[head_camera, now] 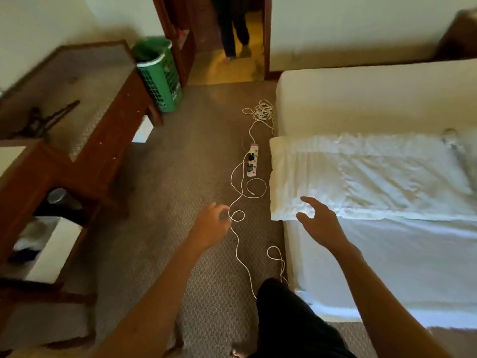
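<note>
Both left hand [212, 224] and right hand [320, 223] hover; power strip [252, 161] markings unreadable.

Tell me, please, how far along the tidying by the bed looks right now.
Done: the pillow lies on the bed. In hand: the right hand reaches open toward the pillow; the left hand is at the white cable, grip unclear. Left: the cable trails loose over the carpet from the power strip.

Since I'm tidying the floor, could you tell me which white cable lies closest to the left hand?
The long cable looping beside the left hand; the tangled bundle lies far off, past the power strip.
</note>
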### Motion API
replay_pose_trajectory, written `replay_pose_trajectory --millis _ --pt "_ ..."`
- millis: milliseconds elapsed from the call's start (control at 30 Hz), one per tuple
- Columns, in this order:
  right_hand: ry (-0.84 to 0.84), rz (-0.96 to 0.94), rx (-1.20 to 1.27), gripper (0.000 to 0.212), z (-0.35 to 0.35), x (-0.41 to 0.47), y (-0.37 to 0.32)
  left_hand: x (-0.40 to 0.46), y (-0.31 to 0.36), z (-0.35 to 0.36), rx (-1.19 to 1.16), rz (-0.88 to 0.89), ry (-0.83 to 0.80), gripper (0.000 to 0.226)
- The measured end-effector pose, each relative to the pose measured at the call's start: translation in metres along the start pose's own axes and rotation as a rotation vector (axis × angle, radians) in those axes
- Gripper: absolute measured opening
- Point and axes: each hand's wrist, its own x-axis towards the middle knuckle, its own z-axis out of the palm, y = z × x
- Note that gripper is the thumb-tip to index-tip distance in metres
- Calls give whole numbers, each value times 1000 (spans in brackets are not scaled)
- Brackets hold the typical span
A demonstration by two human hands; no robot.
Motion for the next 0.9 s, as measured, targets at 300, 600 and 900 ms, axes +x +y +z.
replay_pose_trajectory --millis 300,600,900 --pt "115 338 154 44 23 105 56 176 29 33 -100 74 -331 28" --pt "15 813 710 57 73 214 102 330 46 83 -285 -278 -596 35" --pt "146 997 1673 64 165 270 164 449 40 194 -519 -632 -820 96"
